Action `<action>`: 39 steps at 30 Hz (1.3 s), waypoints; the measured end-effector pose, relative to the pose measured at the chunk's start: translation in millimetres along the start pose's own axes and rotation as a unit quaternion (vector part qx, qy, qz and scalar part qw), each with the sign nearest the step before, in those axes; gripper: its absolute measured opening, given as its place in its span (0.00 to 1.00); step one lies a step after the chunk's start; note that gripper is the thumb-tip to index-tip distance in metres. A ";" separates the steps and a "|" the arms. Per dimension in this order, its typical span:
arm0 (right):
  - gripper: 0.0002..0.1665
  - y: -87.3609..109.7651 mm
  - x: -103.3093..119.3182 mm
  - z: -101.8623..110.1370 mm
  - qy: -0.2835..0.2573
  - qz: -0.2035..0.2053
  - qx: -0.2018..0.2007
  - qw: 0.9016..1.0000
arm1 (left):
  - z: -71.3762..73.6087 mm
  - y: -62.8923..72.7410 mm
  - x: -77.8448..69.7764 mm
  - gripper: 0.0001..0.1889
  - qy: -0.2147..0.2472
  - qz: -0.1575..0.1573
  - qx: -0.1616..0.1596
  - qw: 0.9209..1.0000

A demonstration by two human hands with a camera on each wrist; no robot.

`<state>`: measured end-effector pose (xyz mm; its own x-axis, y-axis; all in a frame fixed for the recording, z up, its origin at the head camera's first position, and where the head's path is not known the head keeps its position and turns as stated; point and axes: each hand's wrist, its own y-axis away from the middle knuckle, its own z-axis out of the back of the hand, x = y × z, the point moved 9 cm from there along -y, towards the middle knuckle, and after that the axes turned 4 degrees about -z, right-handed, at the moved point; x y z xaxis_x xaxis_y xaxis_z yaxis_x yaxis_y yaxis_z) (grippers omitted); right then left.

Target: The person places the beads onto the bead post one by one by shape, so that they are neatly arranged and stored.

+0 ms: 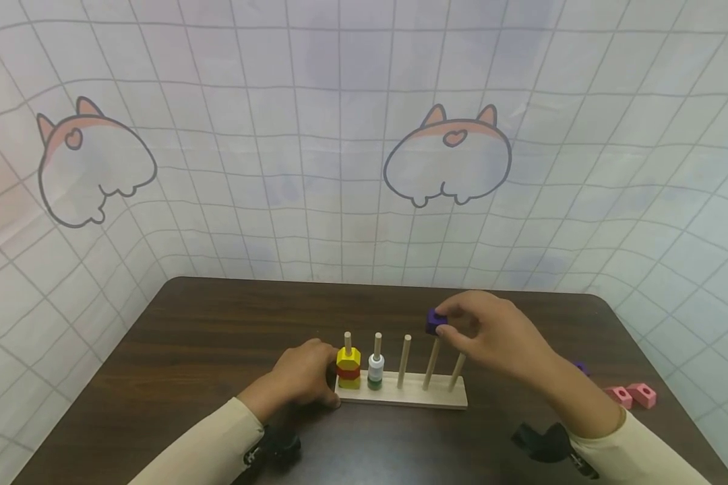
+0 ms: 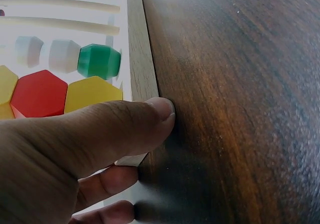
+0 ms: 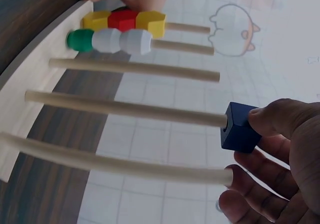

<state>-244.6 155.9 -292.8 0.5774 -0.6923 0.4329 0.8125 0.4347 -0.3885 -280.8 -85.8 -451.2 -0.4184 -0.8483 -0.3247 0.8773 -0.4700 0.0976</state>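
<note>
A pale wooden peg stand (image 1: pixel 400 397) with several upright pegs is on the dark table. My left hand (image 1: pixel 303 370) holds its left end, the thumb (image 2: pixel 150 119) lying on the base's edge. My right hand (image 1: pixel 491 330) pinches a dark blue-purple cube bead (image 3: pixel 241 128) between thumb and finger. The cube's hole meets the tip of the fourth peg (image 3: pixel 125 109) from the left; whether the peg has entered it I cannot tell. Yellow and red beads (image 1: pixel 348 370) are stacked on the first peg. White beads (image 3: pixel 135 41) and a green bead (image 2: pixel 99 61) fill the second. The third peg (image 3: pixel 135 69) is bare.
Pink cube beads (image 1: pixel 642 395) lie on the table's right side, and a purple bead (image 1: pixel 581 368) shows partly behind the right forearm. The fifth peg (image 3: pixel 115 164) stands close to the right fingers. A white grid-patterned curtain (image 1: pixel 340 202) hangs behind the table (image 1: pixel 230 323).
</note>
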 end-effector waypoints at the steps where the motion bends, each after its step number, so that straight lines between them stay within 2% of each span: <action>1: 0.14 -0.7 1.2 -1.6 -0.003 0.004 0.001 1.000 | 0.2 0.1 -0.2 0.27 -0.001 0.000 0.000 1.000; 11: 0.15 -3.7 8.3 -19.8 -0.025 -0.011 0.022 0.999 | 0.6 -0.3 -1.2 0.27 0.004 0.000 0.000 1.000; 17: 0.15 -4.0 13.4 -27.4 -0.050 -0.008 0.017 0.999 | -0.7 -1.4 -1.0 0.27 0.005 -0.001 0.000 1.000; 24: 0.21 -5.2 16.6 -40.8 -0.063 -0.030 0.034 0.997 | -1.0 -1.0 0.5 0.26 0.003 0.005 0.000 1.000; 34: 0.26 -1.8 20.1 -45.9 -0.060 -0.069 0.014 0.996 | 0.8 0.5 -0.9 0.26 0.005 0.002 -0.004 1.000; 39: 0.29 0.6 21.4 -49.2 -0.056 -0.072 0.006 0.996 | 2.7 1.5 -2.2 0.25 0.005 -0.001 -0.004 1.000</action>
<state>-235.7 113.0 -323.8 0.4600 -0.6792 0.5720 0.8879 0.3431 -0.3066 -279.1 -85.3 -447.8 -0.4184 -0.8446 -0.3341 0.8781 -0.4701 0.0886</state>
